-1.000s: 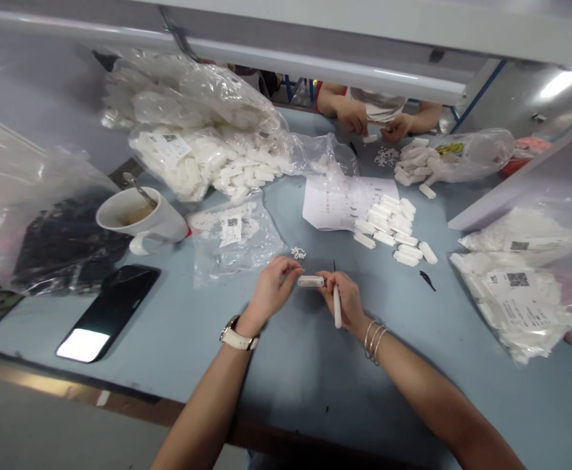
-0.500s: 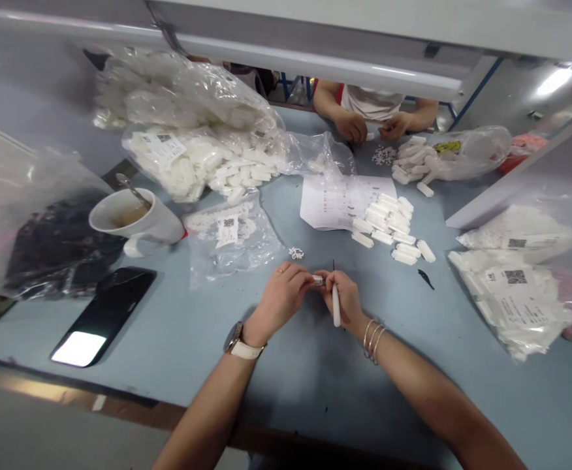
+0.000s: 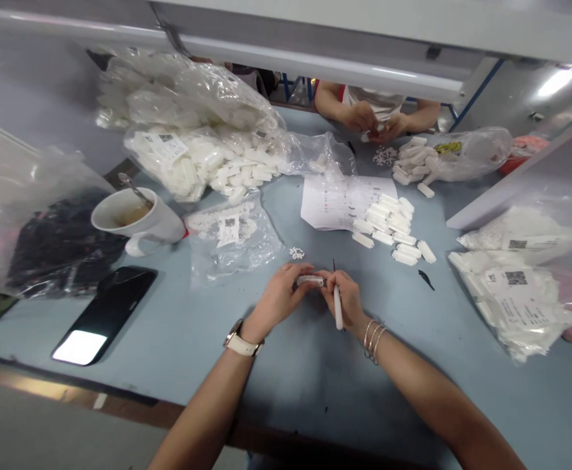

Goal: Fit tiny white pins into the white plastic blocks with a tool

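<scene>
My left hand (image 3: 276, 297) is closed around a small, oblong white plastic piece (image 3: 310, 281), gripped between thumb and fingers. Facing it, my right hand (image 3: 349, 300) grips a white-handled tool (image 3: 337, 309) with a thin dark tip pointing away from me. The right fingertips meet the right end of the plastic piece; what they do there is too small to tell. Just beyond my left hand lies a little heap of tiny white parts (image 3: 296, 252). A pile of similar oblong white pieces (image 3: 388, 219) sits beyond my right hand, partly on a printed sheet (image 3: 322, 202).
To the left are a phone (image 3: 104, 316), a mug (image 3: 163, 225) with a spoon, and a clear bag (image 3: 261, 251). Large bags of white pieces (image 3: 188, 160) lie behind, more bags (image 3: 521, 294) at right. Across the table, a co-worker's hands (image 3: 377, 124) handle small parts.
The left fingers have shifted, so more of the white plastic piece shows. My right hand and its tool have barely moved. The co-worker's hands have come together.
</scene>
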`<state>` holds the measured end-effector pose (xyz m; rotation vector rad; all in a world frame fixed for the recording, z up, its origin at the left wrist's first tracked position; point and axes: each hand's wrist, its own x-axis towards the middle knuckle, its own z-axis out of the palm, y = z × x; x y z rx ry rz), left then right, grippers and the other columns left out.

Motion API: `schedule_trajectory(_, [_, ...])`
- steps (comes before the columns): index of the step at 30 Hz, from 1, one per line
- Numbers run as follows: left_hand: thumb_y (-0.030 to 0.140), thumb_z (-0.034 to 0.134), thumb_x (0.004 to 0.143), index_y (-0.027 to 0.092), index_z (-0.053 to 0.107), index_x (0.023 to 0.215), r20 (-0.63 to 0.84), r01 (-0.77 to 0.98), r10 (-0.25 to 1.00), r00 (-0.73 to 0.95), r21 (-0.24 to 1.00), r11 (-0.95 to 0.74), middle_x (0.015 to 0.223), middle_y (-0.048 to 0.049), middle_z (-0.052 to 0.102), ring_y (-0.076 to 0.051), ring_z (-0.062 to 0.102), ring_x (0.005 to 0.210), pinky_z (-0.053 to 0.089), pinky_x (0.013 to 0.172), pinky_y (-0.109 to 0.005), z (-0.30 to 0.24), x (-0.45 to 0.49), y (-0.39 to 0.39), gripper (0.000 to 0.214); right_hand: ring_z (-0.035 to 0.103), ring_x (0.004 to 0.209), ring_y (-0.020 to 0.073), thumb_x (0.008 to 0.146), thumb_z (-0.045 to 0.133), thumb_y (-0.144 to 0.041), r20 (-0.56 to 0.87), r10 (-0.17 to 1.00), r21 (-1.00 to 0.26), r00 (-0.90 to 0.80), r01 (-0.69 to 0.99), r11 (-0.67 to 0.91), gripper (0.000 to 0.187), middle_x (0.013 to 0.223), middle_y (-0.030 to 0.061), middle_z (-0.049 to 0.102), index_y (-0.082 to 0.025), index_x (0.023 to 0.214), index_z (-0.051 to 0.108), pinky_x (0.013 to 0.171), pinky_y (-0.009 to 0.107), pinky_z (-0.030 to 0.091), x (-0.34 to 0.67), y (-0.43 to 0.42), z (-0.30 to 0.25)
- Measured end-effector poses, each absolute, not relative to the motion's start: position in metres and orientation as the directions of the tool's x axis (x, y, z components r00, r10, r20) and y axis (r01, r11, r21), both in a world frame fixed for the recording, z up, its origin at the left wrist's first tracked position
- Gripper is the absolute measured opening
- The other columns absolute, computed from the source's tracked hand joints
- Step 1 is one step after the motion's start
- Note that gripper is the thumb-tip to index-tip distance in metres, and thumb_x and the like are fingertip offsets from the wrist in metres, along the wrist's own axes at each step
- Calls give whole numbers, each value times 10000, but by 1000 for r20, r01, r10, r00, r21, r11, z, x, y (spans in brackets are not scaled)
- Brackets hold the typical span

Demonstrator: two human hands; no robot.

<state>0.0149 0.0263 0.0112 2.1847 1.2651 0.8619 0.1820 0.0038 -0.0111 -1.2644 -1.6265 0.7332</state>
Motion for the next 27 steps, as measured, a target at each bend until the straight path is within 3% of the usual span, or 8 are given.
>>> schedule_trajectory(6, [316, 578, 868, 203, 630, 953, 170, 571, 922, 348, 741, -352, 853, -35, 683, -171, 617, 747, 499, 642, -287, 15, 15, 25, 151, 653, 766, 194, 819, 534, -219, 293, 955, -868, -53, 403, 289, 237, 715, 42, 648, -237, 617, 410, 703, 297, 513, 181, 3, -9])
schedule_trajectory(9, [321, 583, 870, 190, 622, 900, 224, 551, 915, 335, 741, -383, 853, -41, 680, -176, 623, 778, 510, 686, -300, 14, 16, 26, 140, 660, 802, 190, 808, 531, -192, 280, 958, -877, -57, 390, 280, 223, 785, 51, 682, -237, 629, 407, 738, 305, 516, 181, 3, -8])
schedule_trajectory(14, [253, 525, 907, 182, 632, 841, 487, 567, 774, 405, 530, -631, 995, -86, 662, -205, 604, 934, 503, 810, -354, 9, 16, 26, 144, 684, 843, 195, 782, 515, -162, 287, 958, -901, -17, 334, 276, 188, 832, 63, 693, -235, 646, 407, 747, 314, 523, 180, 4, -12])
schedule_trajectory(18, [196, 499, 914, 181, 641, 874, 548, 633, 701, 457, 354, -689, 1059, -96, 650, -226, 572, 991, 487, 848, -389, 9, 17, 25, 148, 687, 875, 203, 758, 509, -145, 237, 971, -926, -10, 301, 229, 169, 896, 74, 704, -237, 660, 407, 768, 330, 525, 179, 4, -15])
schedule_trajectory(27, [166, 474, 921, 161, 624, 855, 573, 660, 667, 476, 268, -702, 1088, -102, 649, -224, 560, 1025, 483, 872, -383, 13, 20, 24, 164, 681, 849, 212, 782, 538, -206, 232, 973, -926, 0, 307, 221, 190, 900, 69, 719, -240, 654, 402, 770, 341, 514, 179, 3, -14])
